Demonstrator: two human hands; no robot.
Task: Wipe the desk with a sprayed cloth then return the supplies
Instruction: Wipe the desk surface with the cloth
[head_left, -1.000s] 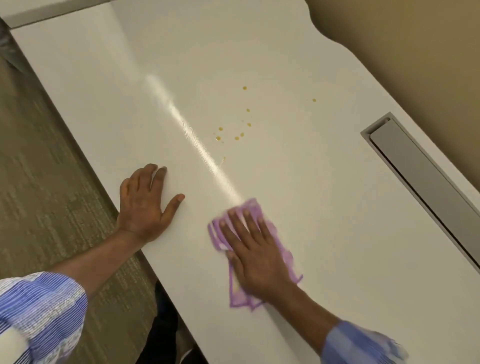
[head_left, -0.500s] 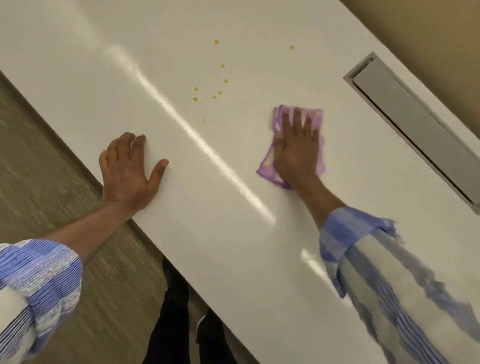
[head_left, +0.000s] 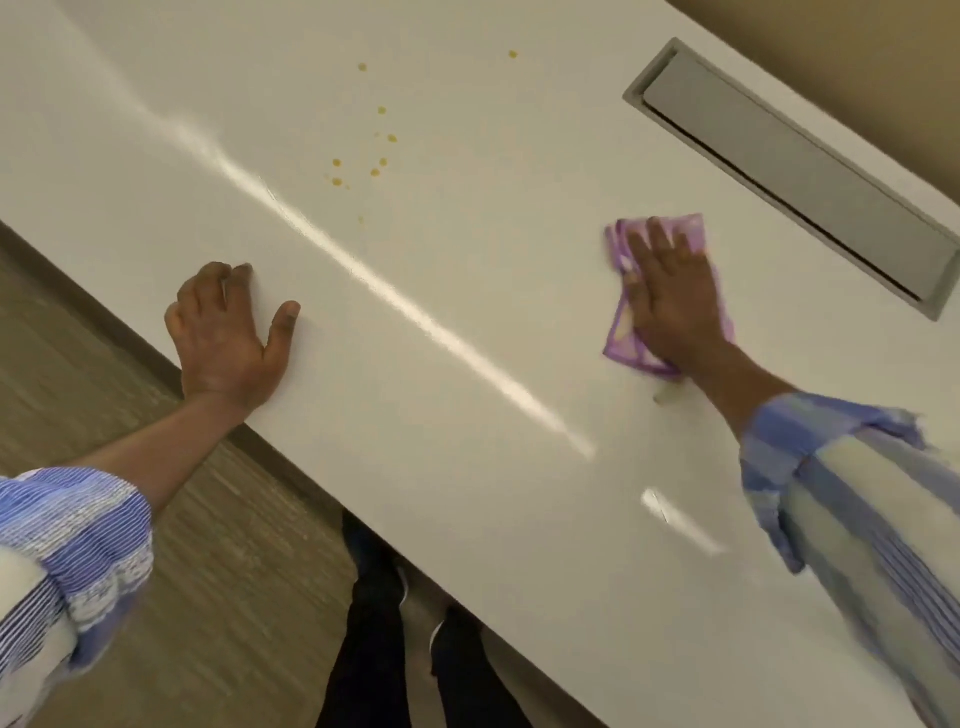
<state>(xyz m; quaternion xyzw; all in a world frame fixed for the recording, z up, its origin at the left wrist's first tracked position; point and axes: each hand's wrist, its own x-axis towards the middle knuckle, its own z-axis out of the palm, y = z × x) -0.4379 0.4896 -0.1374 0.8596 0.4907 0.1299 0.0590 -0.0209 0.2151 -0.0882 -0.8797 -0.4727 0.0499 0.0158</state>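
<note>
A purple cloth (head_left: 623, 332) lies flat on the white desk (head_left: 467, 405), and my right hand (head_left: 670, 301) presses down on it with fingers spread, towards the desk's right side. Near the desk's front edge my left hand (head_left: 228, 338) rests on the top, fingers slightly curled, holding nothing. Several small yellow-brown spots (head_left: 374, 156) dot the desk farther back, between the two hands. A small smear (head_left: 662, 397) shows just below the cloth. No spray bottle is in view.
A grey cable tray slot (head_left: 789, 171) is set into the desk at the back right, close to the cloth. A beige wall (head_left: 857, 52) runs behind it. Grey-brown carpet (head_left: 156, 519) lies left of the desk edge, and my dark trouser legs (head_left: 379, 649) stand below.
My right hand has swept the cloth from the desk's front middle to the right, close to the cable slot. My left hand stayed planted at the front edge, its fingers curling a little.
</note>
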